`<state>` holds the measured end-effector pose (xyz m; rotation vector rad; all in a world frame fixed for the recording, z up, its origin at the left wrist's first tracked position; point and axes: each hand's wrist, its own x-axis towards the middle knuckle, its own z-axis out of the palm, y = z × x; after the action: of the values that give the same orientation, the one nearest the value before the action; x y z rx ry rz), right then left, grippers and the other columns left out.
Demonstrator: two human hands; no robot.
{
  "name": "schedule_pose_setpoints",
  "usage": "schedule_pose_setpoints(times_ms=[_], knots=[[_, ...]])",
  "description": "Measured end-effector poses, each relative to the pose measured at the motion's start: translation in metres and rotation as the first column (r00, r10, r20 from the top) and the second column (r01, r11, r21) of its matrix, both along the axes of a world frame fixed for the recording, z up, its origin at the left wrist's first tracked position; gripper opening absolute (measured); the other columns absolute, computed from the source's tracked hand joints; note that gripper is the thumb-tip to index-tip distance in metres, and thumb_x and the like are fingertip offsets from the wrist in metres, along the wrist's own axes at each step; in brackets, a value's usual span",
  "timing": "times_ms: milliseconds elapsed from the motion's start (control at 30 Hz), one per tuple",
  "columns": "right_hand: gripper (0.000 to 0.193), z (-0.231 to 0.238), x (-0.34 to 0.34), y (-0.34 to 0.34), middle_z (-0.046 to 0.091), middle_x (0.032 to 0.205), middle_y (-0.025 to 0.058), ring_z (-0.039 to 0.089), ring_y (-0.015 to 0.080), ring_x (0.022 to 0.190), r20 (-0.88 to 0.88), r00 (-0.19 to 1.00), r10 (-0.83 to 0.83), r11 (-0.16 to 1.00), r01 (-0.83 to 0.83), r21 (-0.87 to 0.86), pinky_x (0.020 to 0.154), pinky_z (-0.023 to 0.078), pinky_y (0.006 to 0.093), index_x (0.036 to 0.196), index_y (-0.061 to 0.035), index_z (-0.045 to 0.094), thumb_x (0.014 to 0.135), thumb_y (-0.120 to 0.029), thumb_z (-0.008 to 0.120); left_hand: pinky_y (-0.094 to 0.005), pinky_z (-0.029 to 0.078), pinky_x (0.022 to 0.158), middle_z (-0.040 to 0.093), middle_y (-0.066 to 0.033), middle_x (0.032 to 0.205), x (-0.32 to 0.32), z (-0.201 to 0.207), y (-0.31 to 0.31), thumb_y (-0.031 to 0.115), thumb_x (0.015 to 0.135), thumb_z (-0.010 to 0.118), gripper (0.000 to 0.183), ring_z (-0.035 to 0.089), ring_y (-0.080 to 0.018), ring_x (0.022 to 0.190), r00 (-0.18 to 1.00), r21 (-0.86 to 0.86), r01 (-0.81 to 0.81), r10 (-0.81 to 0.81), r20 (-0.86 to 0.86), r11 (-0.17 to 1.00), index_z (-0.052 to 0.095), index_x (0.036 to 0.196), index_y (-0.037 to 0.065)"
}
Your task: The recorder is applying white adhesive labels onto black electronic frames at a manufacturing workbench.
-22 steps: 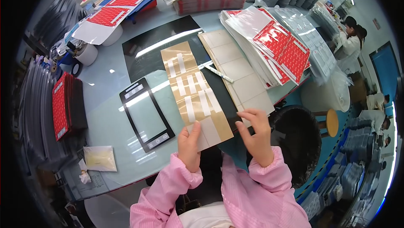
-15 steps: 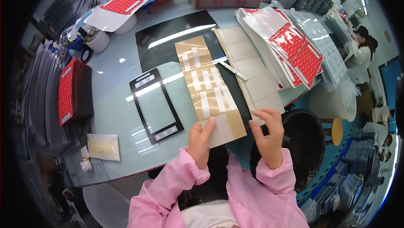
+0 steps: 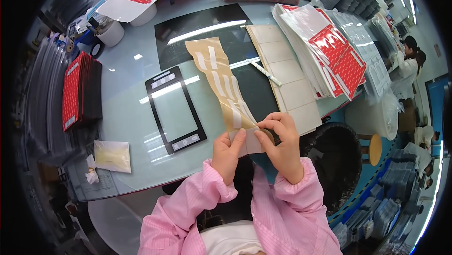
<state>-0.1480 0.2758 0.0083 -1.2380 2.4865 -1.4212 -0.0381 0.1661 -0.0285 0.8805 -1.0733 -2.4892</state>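
A brown backing sheet (image 3: 213, 73) with several white strips on it slants over the table toward me. My left hand (image 3: 226, 156) grips its near end, thumb on top of a pale grey section. At the near right corner, the thumb and fingers of my right hand (image 3: 283, 147) pinch the sheet, which bends and curls up there. What lies under the fingertips is hidden. Left of the sheet is a black rectangular frame panel (image 3: 194, 121) with a see-through middle and pale markings at both ends. A white marker pen (image 3: 264, 72) lies to the right of the sheet.
A glossy black sheet (image 3: 188, 22) lies at the back, beside pale board sheets (image 3: 287, 69). Red-and-white sheets (image 3: 336, 57) are piled at right; a red-topped stack (image 3: 73, 92) stands left. A small pouch (image 3: 113, 156) lies near left. Below right is a black-lined bin (image 3: 334, 170).
My right hand has moved left onto the sheet's near corner and closed on it. The sheet has bent and narrowed, its far end shifting left.
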Motion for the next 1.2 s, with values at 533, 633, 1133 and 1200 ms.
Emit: schedule_pose_setpoints(times_ms=[533,633,1133,1200], knots=[[0.015,0.007,0.004,-0.002,0.064,0.100,0.0114,0.064,0.0278,0.088,-0.090,0.996,0.016,1.000,-0.017,-0.016,0.075,0.052,0.0342,0.091,-0.0011,0.067,0.080,0.005,0.075,-0.0264,0.057,0.074,0.075,-0.0068,0.101,-0.003,0.012,0.001,0.017,0.100,0.071,0.025,0.070,-0.0103,0.085,0.998,-0.072,-0.038,0.042,0.055,0.997,0.070,0.115,-0.003],[0.016,0.009,0.004,0.000,0.064,0.098,0.0109,0.064,0.0269,0.087,-0.165,0.985,0.042,0.999,-0.044,-0.010,0.073,0.051,0.0336,0.090,-0.0010,0.067,0.079,0.007,0.075,-0.0265,0.057,0.074,0.075,-0.0069,0.101,-0.005,0.009,0.002,0.016,0.099,0.071,0.025,0.070,-0.0105,0.086,0.998,-0.072,-0.044,0.048,0.051,0.996,0.070,0.115,-0.004],[0.024,0.014,0.011,0.018,0.063,0.094,0.0094,0.062,0.0266,0.081,-0.221,0.950,0.220,0.973,-0.229,-0.015,0.069,0.050,0.0336,0.092,-0.0026,0.068,0.074,0.009,0.078,-0.0273,0.057,0.074,0.075,-0.0070,0.101,-0.005,0.007,0.002,0.019,0.100,0.070,0.026,0.069,-0.0103,0.085,0.999,-0.126,-0.022,0.026,0.028,0.992,0.069,0.115,-0.003],[0.026,0.016,0.010,0.021,0.064,0.094,0.0085,0.061,0.0262,0.080,-0.265,0.927,0.266,0.960,-0.280,-0.015,0.068,0.050,0.0338,0.093,-0.0036,0.068,0.073,0.009,0.080,-0.0275,0.057,0.074,0.075,-0.0071,0.101,-0.006,0.004,0.003,0.019,0.101,0.070,0.026,0.069,-0.0104,0.085,0.999,-0.130,-0.020,0.024,0.029,0.991,0.069,0.116,-0.003]])
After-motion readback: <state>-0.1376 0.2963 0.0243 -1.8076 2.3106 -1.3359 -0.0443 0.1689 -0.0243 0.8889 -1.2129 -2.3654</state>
